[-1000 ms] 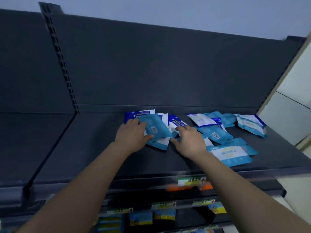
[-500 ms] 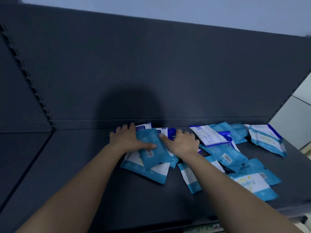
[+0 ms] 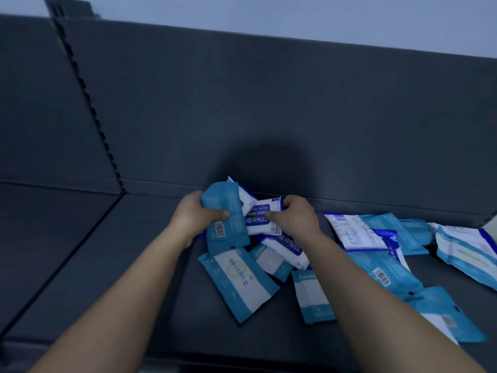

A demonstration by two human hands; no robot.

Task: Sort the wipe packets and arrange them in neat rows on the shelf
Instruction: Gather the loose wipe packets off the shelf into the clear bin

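Observation:
My left hand (image 3: 197, 215) grips a teal wipe packet (image 3: 226, 216), barcode side toward me, lifted off the dark shelf (image 3: 121, 265). Beside it my right hand (image 3: 294, 216) pinches a white and dark blue alcohol wipe packet (image 3: 259, 218) marked 75%, also raised. A second 75% packet (image 3: 287, 247) lies just below them. A teal and white packet (image 3: 239, 278) lies flat in front of my left wrist. Several more teal, white and blue packets (image 3: 382, 267) sprawl in a loose heap to the right.
The shelf's dark back panel (image 3: 269, 117) rises right behind the packets. A slotted upright (image 3: 91, 111) and a seam divide this shelf from the bay on the left. Bare shelf surface stretches left of the heap. The front edge runs along the bottom.
Both hands have lifted off the pile: the left has raised the teal packet, the right has picked up the 75% packet. The view moved closer and shifted right.

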